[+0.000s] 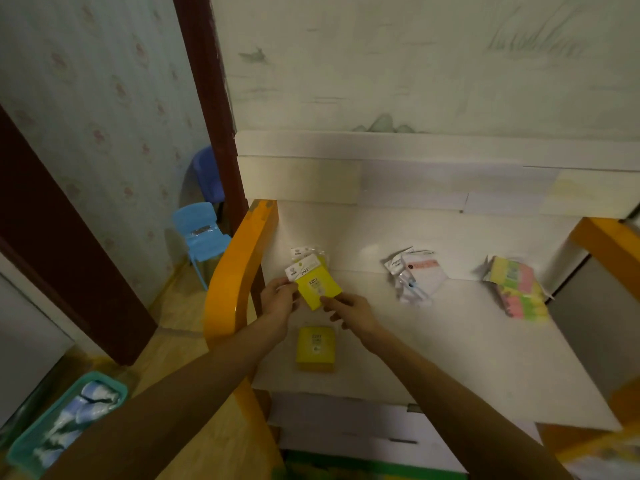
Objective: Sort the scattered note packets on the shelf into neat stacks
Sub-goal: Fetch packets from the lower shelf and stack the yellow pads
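Both hands have one yellow packet up over the shelf: left hand pinching its left edge, right hand pinching the bottom corner. Grip looks fine, so I'd guess it's headed for the yellow stack right below. Square the edges up before letting go, header card facing the same way, or it'll slide off crooked.

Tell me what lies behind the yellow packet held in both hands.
Behind the held yellow packet, gripped by left hand and right hand, lie more packets on the shelf; only their white headers show, the rest covered.
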